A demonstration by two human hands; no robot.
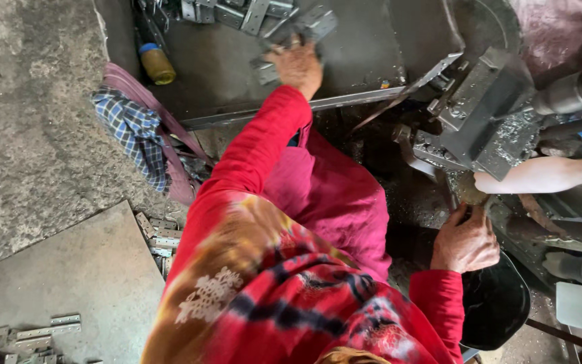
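Our left hand (298, 66) stretched far across the metal tray (223, 74), fingers clenched on a clutch of flat hinge plates (304, 25), our right hand (465, 241) near the press machine (479, 114), grasping a brownish piece (hard to make out), another person's hand (527, 176) just beside it, checked cloth (133, 135) at left

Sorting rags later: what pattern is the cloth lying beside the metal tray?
Blue-and-white checked cloth, head view.

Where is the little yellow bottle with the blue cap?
In the head view, the yellow bottle lies near the top left, in the corner of the grey metal tray, just above the checked cloth.
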